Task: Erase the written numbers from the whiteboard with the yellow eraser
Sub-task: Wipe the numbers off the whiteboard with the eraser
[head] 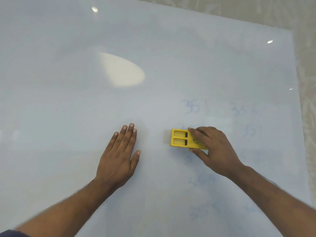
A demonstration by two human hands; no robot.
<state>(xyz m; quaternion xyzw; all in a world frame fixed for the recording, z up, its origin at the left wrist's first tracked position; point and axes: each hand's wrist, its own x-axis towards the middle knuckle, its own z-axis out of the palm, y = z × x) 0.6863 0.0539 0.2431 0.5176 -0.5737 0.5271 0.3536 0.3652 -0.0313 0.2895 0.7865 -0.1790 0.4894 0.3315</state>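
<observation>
— Yellow eraser (181, 140): where on the whiteboard (68, 82)?
— Flat on the surface, toward the right edge, roughly midway between far and near edges. Pinched at its right end by the right hand (213, 147), fingers over the far side, thumb on the near side.
— And the left hand (119, 156)?
— Spread open, palm down on bare board, holding nothing, a little apart from the eraser on its left.
— How likely to handle?
— Probably light, rigid plastic on top with two recessed windows; presumably a soft pad beneath, hidden. Glossy board, so likely slides easily; needs downward pressure. Best gripped along the long sides, as now.
— Written numbers (192, 106)?
— Faint blue, in rows near the right edge: clearest toward the far side, smudged and hard to read toward the near edge. Exact digits mostly unclear.
— Anything in the way?
— Nothing on the board but hands and eraser. Bright light reflections only; patterned floor (304, 48) beyond the far and right edges.
</observation>
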